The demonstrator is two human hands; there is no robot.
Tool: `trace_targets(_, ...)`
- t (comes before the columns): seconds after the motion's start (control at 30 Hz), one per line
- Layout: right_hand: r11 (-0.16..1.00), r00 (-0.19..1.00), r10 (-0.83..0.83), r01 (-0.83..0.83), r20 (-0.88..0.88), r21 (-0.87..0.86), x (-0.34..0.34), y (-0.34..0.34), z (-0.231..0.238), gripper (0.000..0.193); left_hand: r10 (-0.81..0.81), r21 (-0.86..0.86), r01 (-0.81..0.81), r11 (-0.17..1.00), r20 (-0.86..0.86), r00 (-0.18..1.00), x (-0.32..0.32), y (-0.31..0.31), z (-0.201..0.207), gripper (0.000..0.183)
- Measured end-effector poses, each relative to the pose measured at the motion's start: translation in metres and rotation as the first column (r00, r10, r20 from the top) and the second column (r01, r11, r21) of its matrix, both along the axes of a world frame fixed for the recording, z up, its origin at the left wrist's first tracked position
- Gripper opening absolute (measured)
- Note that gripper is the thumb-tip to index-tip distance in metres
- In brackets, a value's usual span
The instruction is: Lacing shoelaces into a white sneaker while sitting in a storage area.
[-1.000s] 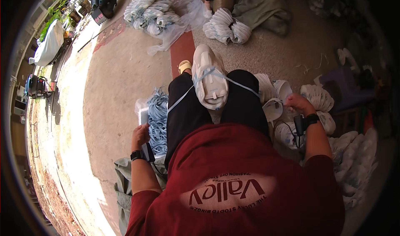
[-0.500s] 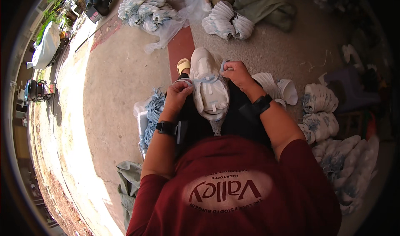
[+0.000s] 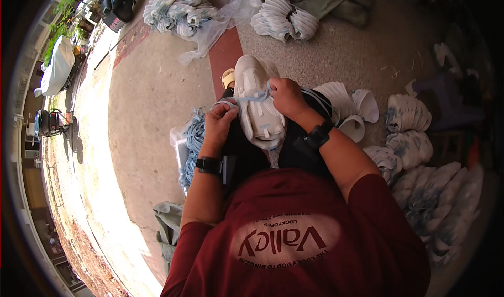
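A white shoe upper (image 3: 265, 124) rests between my knees, toe pointing away from me. A light blue shoelace (image 3: 253, 97) runs across its front. At the upper's left edge, my left hand (image 3: 220, 121) pinches one end of the lace. My right hand (image 3: 287, 98) is closed on the lace at the upper's right side, close to the eyelets, with a small loop showing at its fingertips. Left of my leg lies a thick bundle of blue laces (image 3: 193, 142). Part of the upper's right edge is hidden behind my right hand.
Nested stacks of white uppers (image 3: 340, 100) lie by my right leg, with more piles (image 3: 408, 113) further right. Ahead are further stacks (image 3: 283, 21), a clear plastic bag (image 3: 223, 19) and a green cloth (image 3: 333, 3). A grey-green cloth (image 3: 168, 223) lies at my left.
My right hand has moved left, closer to the upper, with the lace still in its fingers. My left hand keeps its pinch on the lace and has shifted only slightly.
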State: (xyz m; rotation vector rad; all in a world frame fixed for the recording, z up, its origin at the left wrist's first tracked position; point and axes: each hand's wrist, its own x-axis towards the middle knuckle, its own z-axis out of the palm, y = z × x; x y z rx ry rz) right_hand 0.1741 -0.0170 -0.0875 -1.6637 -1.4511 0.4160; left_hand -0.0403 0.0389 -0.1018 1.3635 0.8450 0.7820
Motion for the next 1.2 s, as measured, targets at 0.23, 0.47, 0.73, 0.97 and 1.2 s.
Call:
trace_targets(0.23,0.991,0.905,-0.074,0.021,-0.418,-0.129,0.01,0.004,-0.01,0.013,0.09,-0.008,-0.091,0.996,-0.028,0.995,0.005,-0.014,0.009,0.012)
trace_targets(0.47,0.999,0.983,-0.054,0.054,0.178,0.006,-0.008,-0.028,0.015,0.011,-0.069,0.46,0.197,0.866,-0.28,0.958,0.04,-0.041,0.039,0.01)
trace_targets(0.73,0.996,0.984,0.047,-0.06,0.17,0.071,-0.002,-0.022,-0.008,0.005,0.319,0.778,0.253,0.575,-0.498,0.807,0.081,-0.038,0.039,0.005)
trace_targets(0.97,0.984,1.0,0.007,-0.009,0.013,0.18,-0.003,-0.019,-0.016,0.006,0.349,0.809,0.329,0.487,-0.525,0.776,0.087,-0.032,0.032,0.005)
trace_targets(1.2,0.978,0.999,-0.012,0.02,-0.039,0.21,-0.003,-0.022,-0.015,0.004,0.395,0.758,0.421,0.499,-0.631,0.667,0.078,-0.045,0.046,0.007)
